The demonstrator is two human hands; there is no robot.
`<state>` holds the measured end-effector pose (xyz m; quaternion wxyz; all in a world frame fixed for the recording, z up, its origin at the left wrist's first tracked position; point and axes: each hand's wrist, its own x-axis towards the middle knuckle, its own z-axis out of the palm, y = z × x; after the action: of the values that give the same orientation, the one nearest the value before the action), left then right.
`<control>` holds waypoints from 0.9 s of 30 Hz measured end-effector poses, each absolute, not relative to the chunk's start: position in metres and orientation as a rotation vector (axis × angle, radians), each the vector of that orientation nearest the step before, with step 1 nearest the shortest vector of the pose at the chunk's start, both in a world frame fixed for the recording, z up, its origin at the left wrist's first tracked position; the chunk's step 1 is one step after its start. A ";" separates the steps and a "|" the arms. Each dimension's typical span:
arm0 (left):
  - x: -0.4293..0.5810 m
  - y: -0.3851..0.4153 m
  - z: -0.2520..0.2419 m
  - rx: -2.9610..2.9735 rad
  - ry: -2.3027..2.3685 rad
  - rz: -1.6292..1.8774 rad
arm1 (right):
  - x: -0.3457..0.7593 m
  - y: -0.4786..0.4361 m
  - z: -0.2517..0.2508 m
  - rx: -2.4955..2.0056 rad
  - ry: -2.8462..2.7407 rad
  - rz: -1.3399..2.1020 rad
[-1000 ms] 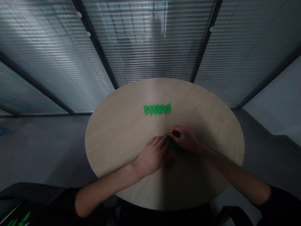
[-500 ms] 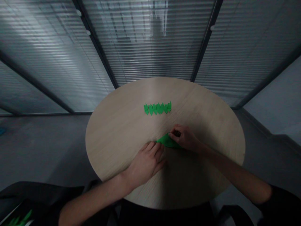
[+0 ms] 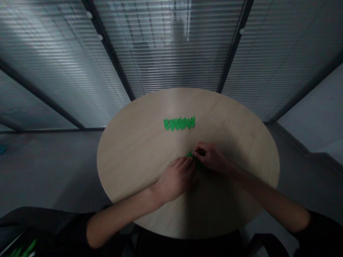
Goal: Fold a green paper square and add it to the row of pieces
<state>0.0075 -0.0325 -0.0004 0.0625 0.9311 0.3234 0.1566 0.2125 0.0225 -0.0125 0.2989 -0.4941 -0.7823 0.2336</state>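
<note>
Fingers [image 3: 199, 149] of the right hand [image 3: 210, 157] pinch a small folded green paper [image 3: 189, 154], and fingers of the left hand [image 3: 177, 178] are curving close beside it.

"What is being held?"

"A piece of bright green paper [image 3: 189, 154], folded and largely hidden, with only a small edge shown."

"And the other green pieces?"

"A row of pointed folded paper shapes [image 3: 179, 123] is laid flat, closely overlapped side by side, well apart from it."
</note>
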 end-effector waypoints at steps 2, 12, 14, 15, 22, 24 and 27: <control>0.007 -0.034 0.001 2.797 0.986 0.446 | 0.212 0.023 -0.014 -1.308 -2.075 0.615; 0.006 -0.042 0.001 2.849 0.931 0.314 | 0.213 0.023 -0.014 -1.285 -2.069 0.632; 0.005 -0.042 0.001 2.854 0.918 0.310 | 0.212 0.023 -0.013 -1.289 -2.065 0.639; 0.005 -0.042 0.001 2.851 0.910 0.312 | 0.212 0.023 -0.013 -1.291 -2.062 0.643; 0.003 -0.042 0.003 2.811 0.900 0.356 | 0.212 0.025 -0.015 -1.305 -2.060 0.647; 0.004 -0.042 0.006 2.818 0.892 0.347 | 0.213 0.026 -0.016 -1.310 -2.055 0.659; 0.007 -0.041 0.010 2.848 0.876 0.337 | 0.213 0.026 -0.017 -1.326 -2.033 0.698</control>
<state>0.0070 -0.0411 0.0103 0.0711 0.9473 0.2914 0.1121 0.2132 0.0262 -0.0172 0.3032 -0.5005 -0.7670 0.2633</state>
